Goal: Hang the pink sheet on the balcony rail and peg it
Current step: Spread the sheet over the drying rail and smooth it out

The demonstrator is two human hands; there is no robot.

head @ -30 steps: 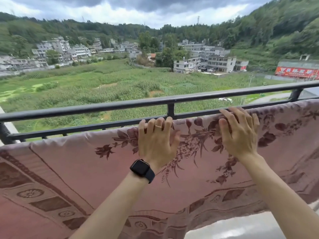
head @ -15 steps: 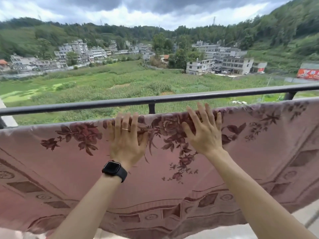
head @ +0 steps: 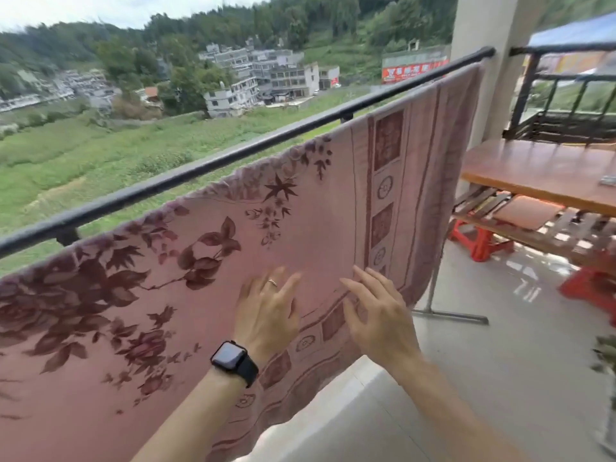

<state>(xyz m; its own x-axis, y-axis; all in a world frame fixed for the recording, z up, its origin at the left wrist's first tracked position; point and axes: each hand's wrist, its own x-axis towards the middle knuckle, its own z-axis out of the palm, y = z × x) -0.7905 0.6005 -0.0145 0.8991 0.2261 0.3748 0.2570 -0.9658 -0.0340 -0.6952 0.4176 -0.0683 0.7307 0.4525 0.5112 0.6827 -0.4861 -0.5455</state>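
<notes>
**Sheet up on the rail, both hands flat out in front of it**

The pink sheet [head: 233,261] hangs draped along the balcony rail [head: 213,163], its top edge just under the black top bar, running right toward the pillar. Left hand [head: 266,315], watch [head: 233,358] on the wrist, and right hand [head: 383,321] are low against the patterned border, fingers [head: 358,278] spread, pinching nothing. Whether they touch the cloth is lost in blur. A wooden bench [head: 533,175] stands at right

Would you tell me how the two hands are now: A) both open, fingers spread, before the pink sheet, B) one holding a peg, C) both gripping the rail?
A: the left hand and right hand show spread, empty fingers before the pink sheet, below the rail.
</notes>
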